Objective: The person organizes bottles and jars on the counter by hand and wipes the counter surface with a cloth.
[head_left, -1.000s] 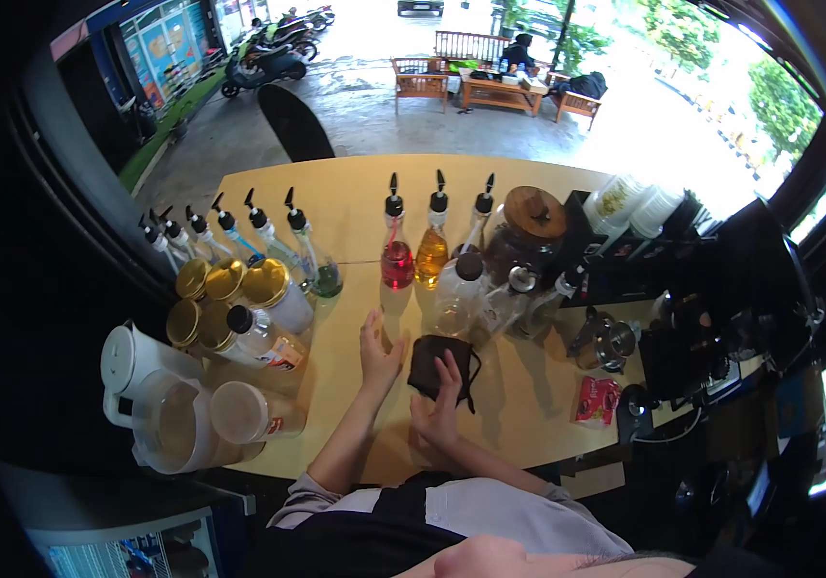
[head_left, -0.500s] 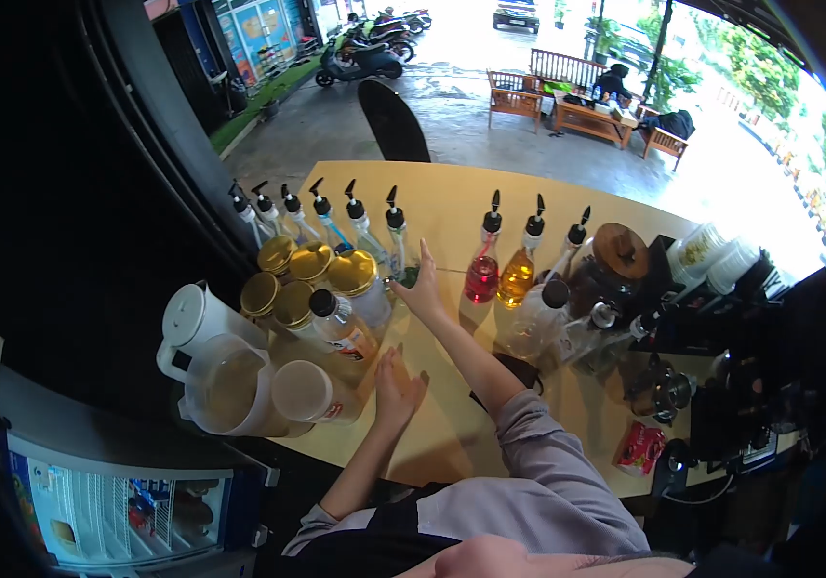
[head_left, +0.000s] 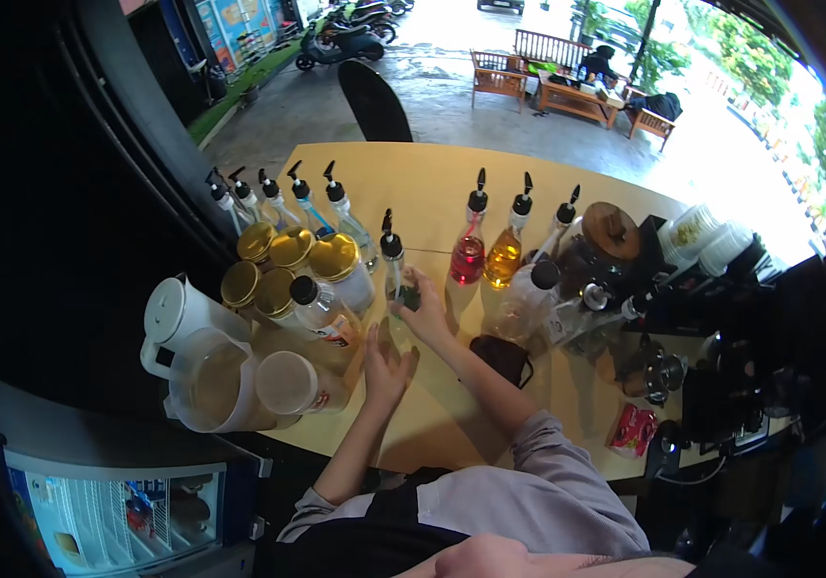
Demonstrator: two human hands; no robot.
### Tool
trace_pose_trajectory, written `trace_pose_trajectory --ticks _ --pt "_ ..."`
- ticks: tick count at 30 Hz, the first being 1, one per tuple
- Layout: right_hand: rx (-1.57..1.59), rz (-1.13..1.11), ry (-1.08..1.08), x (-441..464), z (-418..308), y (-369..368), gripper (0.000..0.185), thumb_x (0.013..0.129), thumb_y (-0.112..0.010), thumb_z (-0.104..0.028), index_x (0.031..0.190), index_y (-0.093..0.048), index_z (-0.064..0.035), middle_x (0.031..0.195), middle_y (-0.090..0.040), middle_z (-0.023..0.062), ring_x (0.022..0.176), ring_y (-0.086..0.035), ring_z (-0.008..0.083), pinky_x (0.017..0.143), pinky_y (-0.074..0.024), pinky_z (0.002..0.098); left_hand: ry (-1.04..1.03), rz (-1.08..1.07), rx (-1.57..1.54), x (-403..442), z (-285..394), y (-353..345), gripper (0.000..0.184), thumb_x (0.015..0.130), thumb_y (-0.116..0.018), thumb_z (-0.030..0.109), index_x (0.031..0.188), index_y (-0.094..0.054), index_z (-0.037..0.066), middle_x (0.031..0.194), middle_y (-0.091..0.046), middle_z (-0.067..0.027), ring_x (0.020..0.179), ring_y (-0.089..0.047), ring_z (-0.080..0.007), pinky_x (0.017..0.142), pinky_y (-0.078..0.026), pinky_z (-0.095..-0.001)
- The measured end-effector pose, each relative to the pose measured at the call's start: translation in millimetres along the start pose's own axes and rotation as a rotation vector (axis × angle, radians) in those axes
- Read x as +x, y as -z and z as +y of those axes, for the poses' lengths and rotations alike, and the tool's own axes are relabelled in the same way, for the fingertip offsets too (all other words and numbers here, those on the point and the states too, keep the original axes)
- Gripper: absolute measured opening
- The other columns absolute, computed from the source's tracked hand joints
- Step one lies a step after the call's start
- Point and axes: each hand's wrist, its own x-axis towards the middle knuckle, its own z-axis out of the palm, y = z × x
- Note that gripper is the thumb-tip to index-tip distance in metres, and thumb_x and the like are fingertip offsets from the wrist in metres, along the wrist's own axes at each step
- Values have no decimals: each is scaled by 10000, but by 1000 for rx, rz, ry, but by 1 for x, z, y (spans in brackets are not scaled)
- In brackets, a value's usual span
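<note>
A clear pump bottle [head_left: 394, 274] with a black top and a little green at its base stands near the middle of the counter. My right hand [head_left: 426, 310] is wrapped round its lower body from the right. Nearer to me, my left hand [head_left: 387, 374] is open, its fingers stretched toward the bottle without touching it. To its left are a black-capped bottle [head_left: 332, 323] with an orange label and a pale round-lidded tub [head_left: 290, 383]. Beyond those, several gold-lidded jars [head_left: 346, 270] are grouped together.
Red [head_left: 468, 255] and amber [head_left: 503, 258] pump bottles stand to the right, past my right arm. A dark jar with a wooden lid [head_left: 612, 229] and stacked cups [head_left: 692, 236] are farther right. White [head_left: 191, 316] and clear [head_left: 213, 380] pitchers occupy the left end.
My right hand has closed round the clear pump bottle, which has come away from the row of pump bottles toward me. My left hand stays open. The camera view has shifted slightly.
</note>
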Motion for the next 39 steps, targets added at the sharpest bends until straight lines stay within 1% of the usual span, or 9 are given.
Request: trace_pose_trajectory --ticks 9,11,15,22,27,30,34,36,39 --pt "140 -125 -27 -75 -23 7 728 730 -801 -176 1385 -499 -82 1292 -580 149 1208 -531 339 1014 -422 409 -171 133 -204 -8 1 -9 896 918 -611 238 1525 -35 -83 1511 -265 -274 1402 -319 -370 1162 -237 -455" --pt "126 -204 138 -83 -25 5 774 721 -838 -148 1395 -473 -40 1272 -577 153 1201 -560 295 1024 -447 385 -149 124 -369 -18 1 -8 805 954 -567 195 1535 -66 -49 1547 -240 -236 1447 -248 -339 1186 -187 -430" --pt "167 -285 130 -94 -34 2 724 713 -823 -104 1359 -505 -27 1250 -577 150 1207 -552 290 1029 -445 385 18 156 -466 -29 -10 -1 708 925 -634 133 1481 -234 -45 1415 -404 -180 1303 -434 -256 1106 -340 -396" --pt "245 -479 112 -90 -48 17 703 715 -797 -69 1353 -506 -15 1270 -543 152 1222 -539 284 1045 -437 380 90 172 -492 -39 -13 4 617 837 -732 34 1354 -397 12 1254 -520 -97 1136 -562 -192 982 -462 -333" --pt "161 -740 203 -58 -28 39 627 809 -604 -10 1418 -470 -77 1326 -526 138 1279 -504 266 1060 -426 418 201 211 -590 -38 -9 4 544 785 -769 -13 1247 -486 38 1158 -564 -65 1064 -580 -157 928 -475 -304" --pt "119 -607 -32 -22 -10 40 619 832 -508 13 1438 -459 -106 1389 -500 125 1295 -495 268 1062 -425 432 178 228 -547 -39 -19 0 512 776 -766 -34 1207 -503 50 1122 -568 -53 1023 -581 -138 902 -478 -291" --pt "159 -376 -1 28 12 12 636 794 -545 34 1414 -475 -92 1291 -529 143 1262 -503 283 1025 -447 420 199 291 -541 -39 -27 -6 564 723 -819 44 1197 -512 47 1065 -591 -38 957 -587 -142 866 -484 -300" --pt "116 -321 41 47 30 -11 663 860 -559 32 1482 -380 -110 1459 -450 124 1350 -449 285 1087 -401 437 191 293 -483 -41 -35 -6 570 719 -825 56 1196 -514 45 1071 -594 -43 964 -594 -156 869 -487 -313" --pt "66 -266 75 70 33 -35 772 863 -629 19 1536 -282 -135 1515 -390 138 1392 -398 296 1122 -361 442 202 299 -414 -42 -30 -1 580 719 -827 64 1207 -514 30 1088 -590 -59 980 -599 -170 885 -488 -319"
